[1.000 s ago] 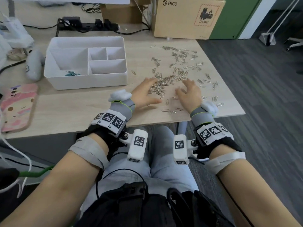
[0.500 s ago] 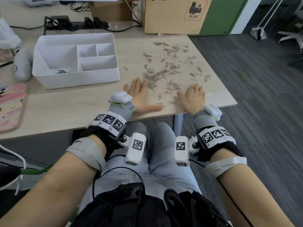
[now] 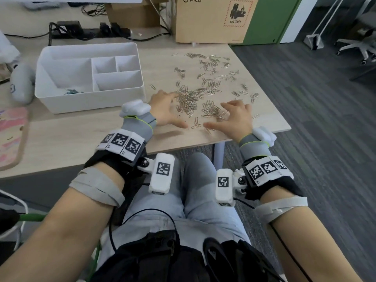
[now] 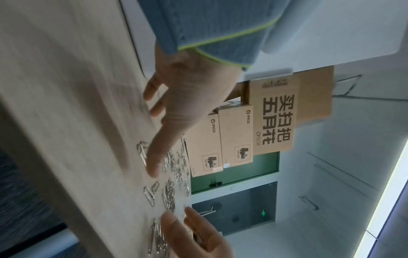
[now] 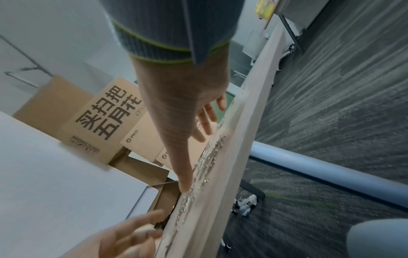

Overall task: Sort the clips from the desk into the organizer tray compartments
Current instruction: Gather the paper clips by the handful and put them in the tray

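Observation:
Many silver paper clips point(image 3: 191, 100) lie scattered over the right part of the desk, densest between my hands. My left hand point(image 3: 166, 110) rests on the left side of that pile, fingers spread and thumb pointing right. On the right side sits my right hand point(image 3: 236, 117), fingers bent like a claw over the clips. Neither hand holds anything. The left wrist view shows the left hand point(image 4: 187, 97) touching clips point(image 4: 170, 195). The right wrist view shows the right hand point(image 5: 183, 108) beside clips point(image 5: 209, 157). The white organizer tray point(image 3: 97, 101) stands to the left, with a few teal clips point(image 3: 72, 91) in its large compartment.
A PICO cardboard box point(image 3: 215, 19) stands behind the clips. A pink phone case point(image 3: 10, 135) and a grey soft object point(image 3: 21, 84) lie left of the tray. A power strip point(image 3: 67, 27) sits at the back. The desk's right corner point(image 3: 284, 127) is close to my right hand.
Half a second ago both hands lay flat near the desk's front edge. They have moved forward and inward onto the clip pile, with fingers bent and thumbs nearer each other.

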Motion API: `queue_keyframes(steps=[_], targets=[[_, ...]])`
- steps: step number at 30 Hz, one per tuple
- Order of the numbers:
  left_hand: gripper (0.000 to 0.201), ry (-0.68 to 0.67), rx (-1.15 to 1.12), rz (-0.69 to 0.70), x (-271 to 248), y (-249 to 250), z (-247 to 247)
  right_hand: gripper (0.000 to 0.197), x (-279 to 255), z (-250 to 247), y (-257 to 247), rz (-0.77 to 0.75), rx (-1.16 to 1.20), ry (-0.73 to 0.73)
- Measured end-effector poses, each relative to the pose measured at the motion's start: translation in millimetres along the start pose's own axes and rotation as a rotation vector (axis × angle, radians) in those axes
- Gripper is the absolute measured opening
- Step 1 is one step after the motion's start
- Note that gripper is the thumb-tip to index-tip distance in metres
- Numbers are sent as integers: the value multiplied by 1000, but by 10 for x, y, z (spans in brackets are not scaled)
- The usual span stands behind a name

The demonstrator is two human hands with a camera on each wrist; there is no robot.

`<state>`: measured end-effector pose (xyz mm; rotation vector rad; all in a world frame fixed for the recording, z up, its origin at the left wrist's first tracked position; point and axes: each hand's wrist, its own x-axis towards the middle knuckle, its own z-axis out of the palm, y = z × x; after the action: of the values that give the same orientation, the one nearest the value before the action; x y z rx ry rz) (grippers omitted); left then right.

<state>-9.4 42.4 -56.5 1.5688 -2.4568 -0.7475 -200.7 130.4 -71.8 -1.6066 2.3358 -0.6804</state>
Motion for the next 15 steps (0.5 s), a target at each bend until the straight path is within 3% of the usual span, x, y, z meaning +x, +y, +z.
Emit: queue_keyframes(steps=[4,9,15], targets=[[89,-7,-66,-68,-49,-58,3,90,-25,-54,-48,26,-9,-157],[67,60,-198,-73,13,20,103,71,55,-1,-113,-8,40,-166],[86,74,-159,-22,100,186,230,56,203,82,-117,-20,168,-125]])
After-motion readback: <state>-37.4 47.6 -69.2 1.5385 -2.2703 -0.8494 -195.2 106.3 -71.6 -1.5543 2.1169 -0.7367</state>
